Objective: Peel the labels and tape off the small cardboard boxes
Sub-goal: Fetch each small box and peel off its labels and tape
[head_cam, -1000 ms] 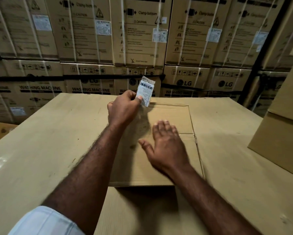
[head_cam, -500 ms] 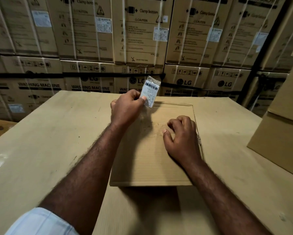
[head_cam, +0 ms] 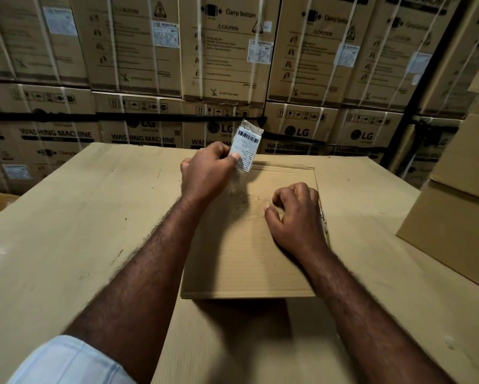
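Dim warm light, overhead shadows, edge distortion, blurred lower corners.

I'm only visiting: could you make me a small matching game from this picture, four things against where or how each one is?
1. label
2. right hand
3. small box
4. washing machine cartons

a. stacked along the back
b. fingers curled, resting on the small box
c. pinched in the left hand
d. lying flat on the big cardboard surface

Pairs: 1-c, 2-b, 3-d, 4-a
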`<move>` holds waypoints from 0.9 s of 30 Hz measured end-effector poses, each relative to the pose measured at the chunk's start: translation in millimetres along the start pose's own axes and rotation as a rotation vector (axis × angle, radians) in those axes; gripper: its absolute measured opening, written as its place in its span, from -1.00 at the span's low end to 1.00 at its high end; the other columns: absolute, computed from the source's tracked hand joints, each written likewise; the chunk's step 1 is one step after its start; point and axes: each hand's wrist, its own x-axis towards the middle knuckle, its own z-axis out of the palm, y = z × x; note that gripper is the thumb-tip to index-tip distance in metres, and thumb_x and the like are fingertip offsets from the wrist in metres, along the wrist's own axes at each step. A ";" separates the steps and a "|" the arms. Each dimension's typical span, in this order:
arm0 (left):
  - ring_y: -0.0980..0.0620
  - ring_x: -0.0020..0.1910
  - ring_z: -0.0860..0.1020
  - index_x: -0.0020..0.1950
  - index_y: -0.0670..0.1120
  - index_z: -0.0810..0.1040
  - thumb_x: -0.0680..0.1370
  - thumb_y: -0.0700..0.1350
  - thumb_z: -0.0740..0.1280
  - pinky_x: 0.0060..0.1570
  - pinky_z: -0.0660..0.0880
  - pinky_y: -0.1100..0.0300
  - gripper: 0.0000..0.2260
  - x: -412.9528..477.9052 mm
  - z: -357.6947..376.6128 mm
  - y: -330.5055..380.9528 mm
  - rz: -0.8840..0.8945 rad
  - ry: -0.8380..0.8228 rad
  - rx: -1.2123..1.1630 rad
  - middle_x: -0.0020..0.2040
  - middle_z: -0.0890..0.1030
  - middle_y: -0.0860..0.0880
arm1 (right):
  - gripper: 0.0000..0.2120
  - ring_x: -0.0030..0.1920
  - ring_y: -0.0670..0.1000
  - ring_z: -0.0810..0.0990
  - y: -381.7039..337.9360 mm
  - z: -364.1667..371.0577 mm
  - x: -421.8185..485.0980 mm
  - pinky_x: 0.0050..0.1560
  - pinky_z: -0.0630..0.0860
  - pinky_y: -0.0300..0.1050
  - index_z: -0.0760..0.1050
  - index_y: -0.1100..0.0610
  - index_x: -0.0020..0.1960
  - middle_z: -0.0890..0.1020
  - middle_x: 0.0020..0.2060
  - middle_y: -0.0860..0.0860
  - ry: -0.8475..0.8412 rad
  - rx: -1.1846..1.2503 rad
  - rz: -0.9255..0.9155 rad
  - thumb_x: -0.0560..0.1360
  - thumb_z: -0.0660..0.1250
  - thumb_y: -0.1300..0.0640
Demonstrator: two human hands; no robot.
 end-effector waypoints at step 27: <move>0.07 -0.02 0.60 -0.11 0.13 0.56 0.53 0.17 0.26 0.31 0.34 -0.12 -0.83 -11.8 -2.6 0.7 0.047 0.004 0.012 -0.12 0.66 0.16 | -0.85 0.08 0.09 0.58 -3.3 -2.3 -35.4 0.18 0.51 -0.05 0.65 0.26 0.00 0.64 -0.03 0.10 0.174 0.133 -0.315 0.49 0.35 0.23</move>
